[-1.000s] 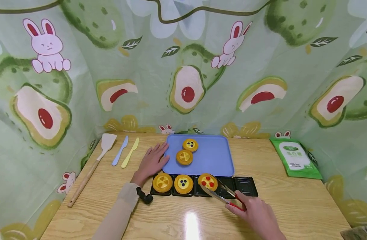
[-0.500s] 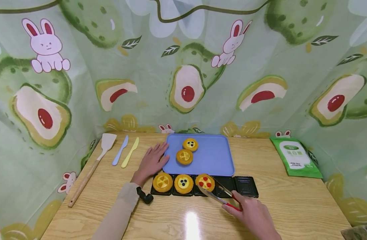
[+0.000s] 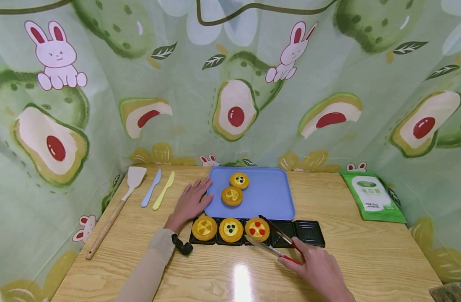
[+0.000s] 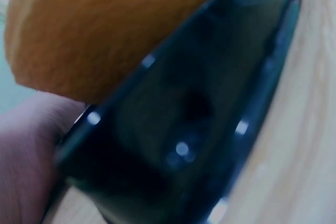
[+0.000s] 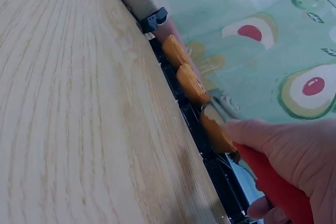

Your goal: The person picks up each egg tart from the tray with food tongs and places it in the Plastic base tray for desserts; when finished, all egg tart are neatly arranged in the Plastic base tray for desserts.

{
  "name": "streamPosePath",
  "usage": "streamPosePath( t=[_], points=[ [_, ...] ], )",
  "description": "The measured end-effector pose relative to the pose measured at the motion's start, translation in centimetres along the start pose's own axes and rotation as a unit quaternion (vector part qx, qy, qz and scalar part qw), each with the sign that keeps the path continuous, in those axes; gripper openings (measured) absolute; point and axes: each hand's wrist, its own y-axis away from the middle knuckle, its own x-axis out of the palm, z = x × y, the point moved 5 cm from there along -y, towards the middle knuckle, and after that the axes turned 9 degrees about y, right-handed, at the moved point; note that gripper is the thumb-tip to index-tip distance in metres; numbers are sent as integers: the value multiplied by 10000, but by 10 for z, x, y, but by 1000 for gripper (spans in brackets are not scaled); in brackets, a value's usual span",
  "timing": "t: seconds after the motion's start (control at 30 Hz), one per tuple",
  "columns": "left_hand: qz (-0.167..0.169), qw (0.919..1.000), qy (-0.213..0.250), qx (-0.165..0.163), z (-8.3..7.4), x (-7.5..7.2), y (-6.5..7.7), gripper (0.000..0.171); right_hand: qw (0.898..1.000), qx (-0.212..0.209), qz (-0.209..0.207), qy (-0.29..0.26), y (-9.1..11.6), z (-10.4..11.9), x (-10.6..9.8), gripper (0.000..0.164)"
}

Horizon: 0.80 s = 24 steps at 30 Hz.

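Note:
My right hand (image 3: 321, 266) holds metal tongs (image 3: 266, 247) by their red handles (image 5: 273, 182). The tongs' arms are spread, one tip on either side of a tart with red toppings (image 3: 257, 238). That tart sits in the third compartment of a black segmented tray (image 3: 309, 233). To its left, the same tray holds a blueberry-dotted tart (image 3: 231, 238) and a tart with yellow wedges (image 3: 204, 230). My left hand (image 3: 189, 204) lies with fingers extended against the left edge of a blue tray (image 3: 268, 193). In the left wrist view, a tart's side (image 4: 94, 35) rises above the black tray wall.
On the blue tray lie two more tarts, one blueberry-dotted (image 3: 239, 180) and one wedge-topped (image 3: 232, 196). A spatula (image 3: 113, 218), a blue knife (image 3: 151, 188) and a yellow knife (image 3: 164, 191) lie at the left. A green-and-white packet (image 3: 371, 197) is at the back right.
The red-topped tart has shifted slightly left within the black tray and now lies still. The tongs' tips have spread apart, away from its sides. My left hand stays in place.

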Motion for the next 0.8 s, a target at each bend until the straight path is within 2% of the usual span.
streamPosePath(
  t=[0.17,0.33,0.57,0.8],
  points=[
    [-8,10000,8,-5,1,1,0,67,9997,108,54,-198,-2,0,-2,62],
    [20,10000,-3,-44,3,2,0,67,9992,243,87,-320,-4,1,-4,67],
    [47,10000,12,-83,4,3,0,67,9979,-72,-617,-171,-7,2,-14,62],
    [40,9999,-45,-92,4,3,-1,68,9957,-94,-907,-145,-16,-1,-24,77]
  ],
)
